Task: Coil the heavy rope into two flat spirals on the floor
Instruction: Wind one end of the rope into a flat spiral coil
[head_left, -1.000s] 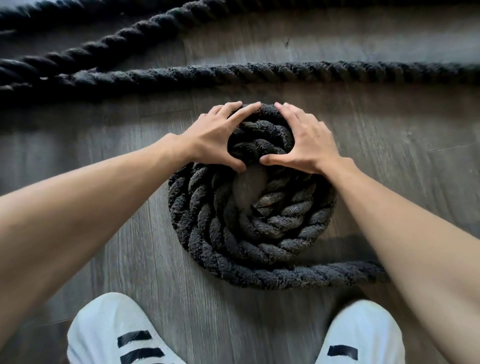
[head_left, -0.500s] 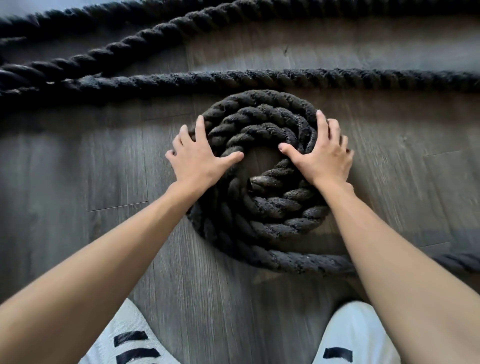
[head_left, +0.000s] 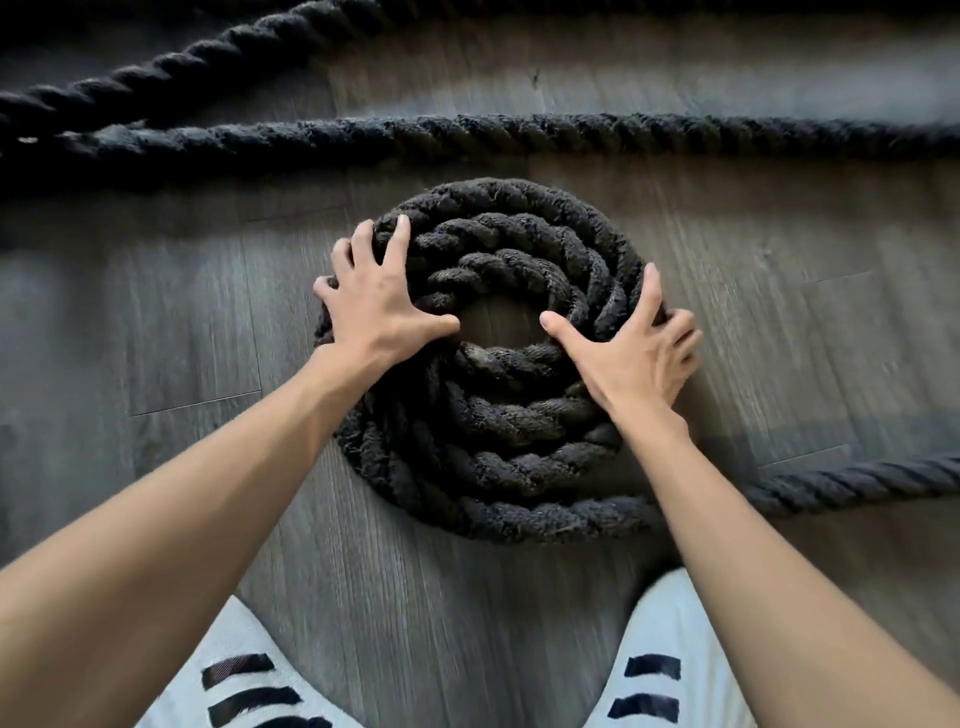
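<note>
Since the flat coil (head_left: 498, 457) on the floor (head_left: 156, 322) seemingly needs holding tight as it is wound, the left hand (head_left: 382, 306) is pressing down at its nine o'clock, fingers (head_left: 397, 239) splayed and clasping nothing. The right hand (head_left: 631, 358) is pressing at three o'clock, fingers equally spread. The rope's tail (head_left: 857, 478) is trailing toward four o'clock.

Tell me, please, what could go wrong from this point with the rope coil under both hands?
The spiral has a bare gap at its centre; with the left hand and right hand pressing only its sides, inner turns may slacken or ride up. The tail leading off right could drag the outer turn open. The straight run of rope lies close beyond the spiral, which may foul it as it grows.
</note>
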